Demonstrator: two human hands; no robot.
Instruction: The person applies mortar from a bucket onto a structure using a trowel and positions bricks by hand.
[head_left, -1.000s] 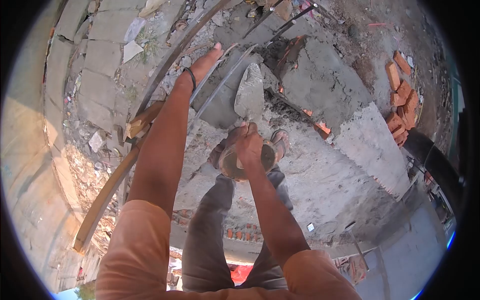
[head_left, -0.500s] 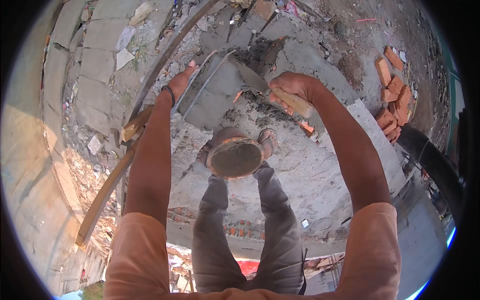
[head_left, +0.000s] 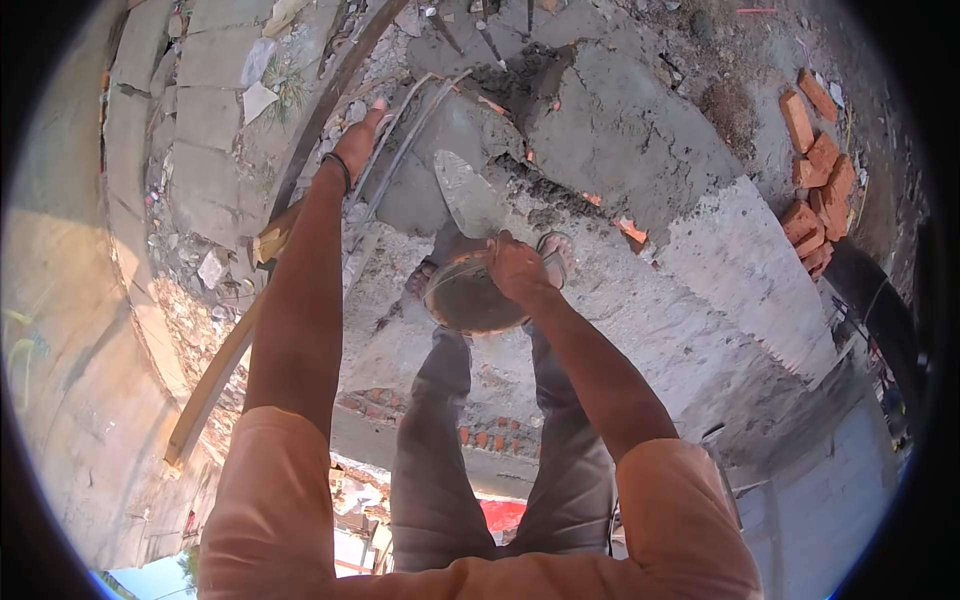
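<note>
Spreading mortar [head_left: 628, 115] seems in hand, next calling for level strokes: right hand [head_left: 520, 268] clenches a trowel [head_left: 464, 192] toward eleven o'clock, left hand [head_left: 356, 148] grip unclear.

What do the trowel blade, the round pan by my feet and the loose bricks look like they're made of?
Trowel blade: probably metal, thin and flat, with a dull, smeared grey finish. Round pan: unclear, metal or plastic; its rim looks brownish and grimy. Loose bricks: likely fired clay, matte orange-red with rough faces.
</note>
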